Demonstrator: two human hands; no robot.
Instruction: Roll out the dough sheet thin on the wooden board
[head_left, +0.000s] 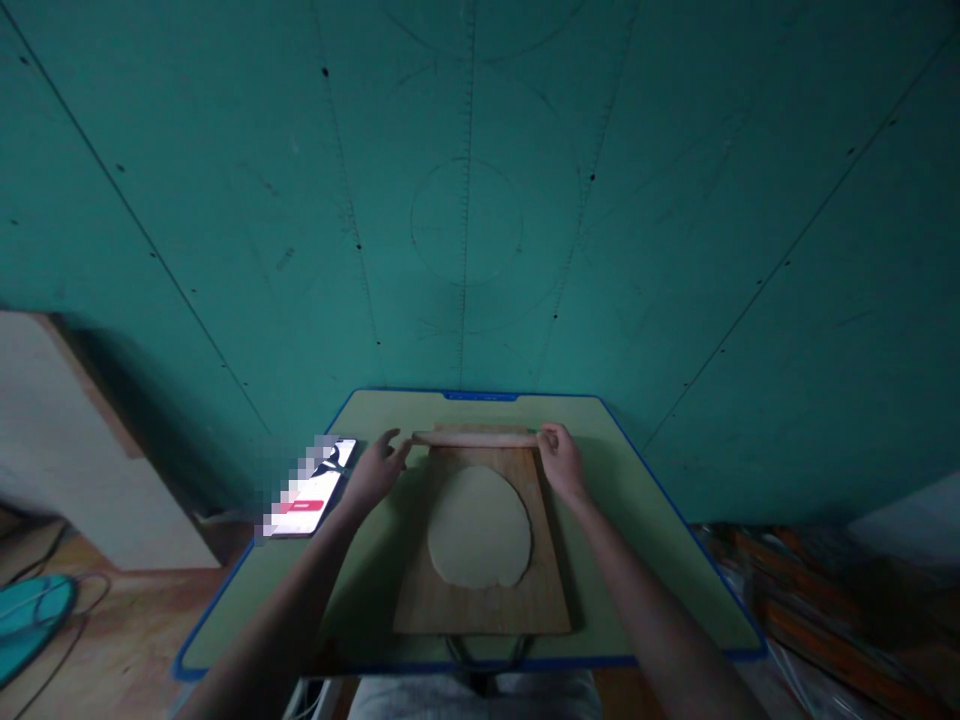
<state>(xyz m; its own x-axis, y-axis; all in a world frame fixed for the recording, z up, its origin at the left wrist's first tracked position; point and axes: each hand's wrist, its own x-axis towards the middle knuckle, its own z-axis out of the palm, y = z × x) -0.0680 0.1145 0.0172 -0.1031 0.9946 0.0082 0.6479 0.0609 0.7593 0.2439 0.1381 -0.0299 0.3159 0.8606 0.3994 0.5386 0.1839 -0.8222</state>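
the left hand [379, 470] and the right hand [561, 462] are bare, and the arms [645, 590] are bare as far as they show. below the table's [626, 480] near edge are light gray pants [412, 698].

Above the dough [480, 525], room lies open between the forearms [634, 565]; the rolling pin [480, 440] bars the board's [551, 600] far end, and the wall [465, 220] closes off the worktop [619, 460] behind. A phone [319, 485] blocks the left hand's [376, 472] outer side.

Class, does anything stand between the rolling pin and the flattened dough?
Nothing visible does: only bare wooden board separates the rolling pin from the dough, with the left hand and right hand at the pin's ends.
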